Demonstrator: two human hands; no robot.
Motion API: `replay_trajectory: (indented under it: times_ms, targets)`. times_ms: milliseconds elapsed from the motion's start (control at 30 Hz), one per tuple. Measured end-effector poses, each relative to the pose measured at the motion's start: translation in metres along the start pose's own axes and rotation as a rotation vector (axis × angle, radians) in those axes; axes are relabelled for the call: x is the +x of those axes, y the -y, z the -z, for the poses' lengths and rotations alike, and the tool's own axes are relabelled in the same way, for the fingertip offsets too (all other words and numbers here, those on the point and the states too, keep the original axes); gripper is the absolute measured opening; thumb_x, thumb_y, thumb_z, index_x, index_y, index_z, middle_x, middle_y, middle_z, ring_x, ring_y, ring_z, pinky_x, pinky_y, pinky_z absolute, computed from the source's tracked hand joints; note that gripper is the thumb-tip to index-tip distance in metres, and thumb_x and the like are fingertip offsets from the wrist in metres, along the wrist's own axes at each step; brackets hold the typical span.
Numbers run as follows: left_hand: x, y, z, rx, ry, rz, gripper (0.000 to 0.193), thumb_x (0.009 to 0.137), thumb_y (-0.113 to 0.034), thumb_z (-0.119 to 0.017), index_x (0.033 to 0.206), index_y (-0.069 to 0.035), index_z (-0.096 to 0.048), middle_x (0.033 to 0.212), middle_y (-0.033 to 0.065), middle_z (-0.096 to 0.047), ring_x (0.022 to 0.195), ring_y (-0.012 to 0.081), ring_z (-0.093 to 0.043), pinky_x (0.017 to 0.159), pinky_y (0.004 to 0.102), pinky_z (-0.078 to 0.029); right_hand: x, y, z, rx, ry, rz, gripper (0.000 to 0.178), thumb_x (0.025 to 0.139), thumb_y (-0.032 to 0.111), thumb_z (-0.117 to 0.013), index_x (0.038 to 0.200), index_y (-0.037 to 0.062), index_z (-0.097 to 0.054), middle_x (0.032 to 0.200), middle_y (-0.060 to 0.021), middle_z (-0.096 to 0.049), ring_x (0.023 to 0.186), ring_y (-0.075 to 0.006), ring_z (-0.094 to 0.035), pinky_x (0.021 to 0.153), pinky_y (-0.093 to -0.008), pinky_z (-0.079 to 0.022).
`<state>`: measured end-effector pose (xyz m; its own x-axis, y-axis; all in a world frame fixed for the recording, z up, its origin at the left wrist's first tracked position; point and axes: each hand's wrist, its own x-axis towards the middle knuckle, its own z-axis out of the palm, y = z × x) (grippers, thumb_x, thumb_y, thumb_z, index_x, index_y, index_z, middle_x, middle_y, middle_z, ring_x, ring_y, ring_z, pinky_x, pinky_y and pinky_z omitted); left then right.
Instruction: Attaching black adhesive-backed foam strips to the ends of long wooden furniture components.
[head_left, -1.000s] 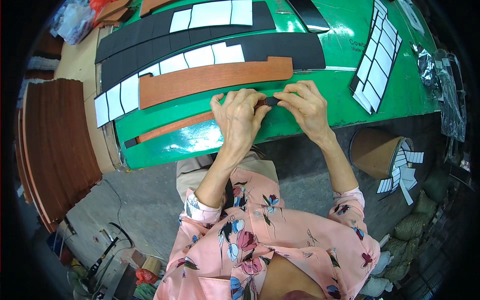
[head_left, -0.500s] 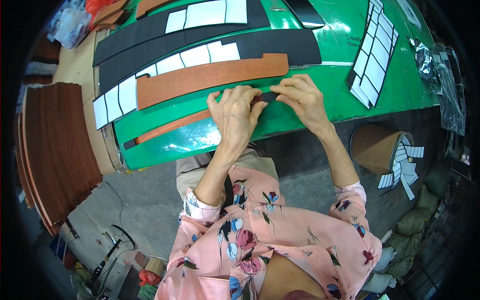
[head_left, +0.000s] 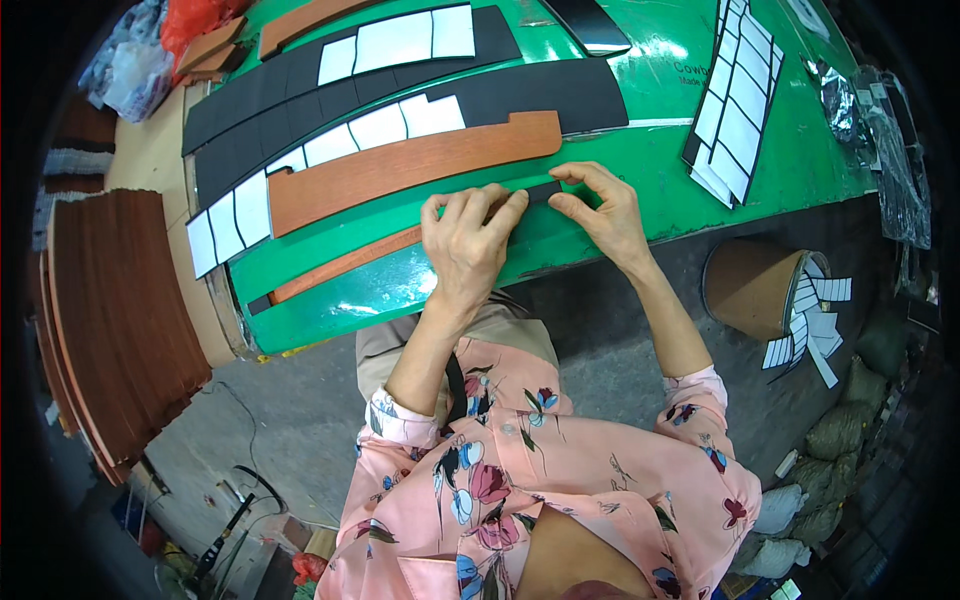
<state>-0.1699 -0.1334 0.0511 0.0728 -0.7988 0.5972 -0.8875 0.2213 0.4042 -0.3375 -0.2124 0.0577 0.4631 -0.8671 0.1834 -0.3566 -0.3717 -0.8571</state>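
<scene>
A narrow reddish-brown wooden strip lies along the near side of the green table, with a small black pad at its left end. My left hand is closed over the strip's right part, its fingers covering some of it. At the right end sits another black pad. The thumb and forefinger of my right hand curve round that pad's end, one at each edge. Just beyond lies a wider, notched wooden board, touched by neither hand.
Black sheets with white backing pieces lie behind the board. A white-and-black pad sheet is at the table's right. Brown boards are stacked at left. A brown bin with white scraps stands by the right edge.
My right fingers have spread from a tight pinch to the edges of the black pad, which now lies flatter and shows more. My left hand stays on the strip.
</scene>
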Motion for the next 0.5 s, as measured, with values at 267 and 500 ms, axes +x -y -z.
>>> replay_trajectory:
  times_ms: [267, 500]
  targets:
    - [-0.001, 0.002, -0.006, 0.102, -0.046, -0.131, 0.03, 0.068, -0.008, -0.063, 0.095, -0.02, -0.068, 0.083, -0.0011, -0.059, 0.07, 0.0157, -0.056, 0.067, 0.0335, -0.038, 0.002, -0.005, -0.009, 0.357, 0.092, -0.264, 0.019, 0.077, 0.012, -0.069, 0.092, 0.0038, -0.061, 0.081, 0.0003, -0.056, 0.079, -0.0089, -0.052, 0.068, -0.0245, -0.041]
    - [-0.017, 0.005, 0.031, 0.046, 0.164, -0.066, 0.044, 0.071, -0.006, -0.06, 0.112, -0.02, -0.061, 0.104, 0.0049, -0.057, 0.103, 0.0229, -0.056, 0.09, 0.0522, -0.031, 0.003, 0.004, -0.014, 0.444, 0.152, -0.424, 0.024, 0.083, 0.013, -0.065, 0.105, 0.0049, -0.06, 0.094, 0.0026, -0.056, 0.082, -0.0061, -0.048, 0.076, -0.0212, -0.04]
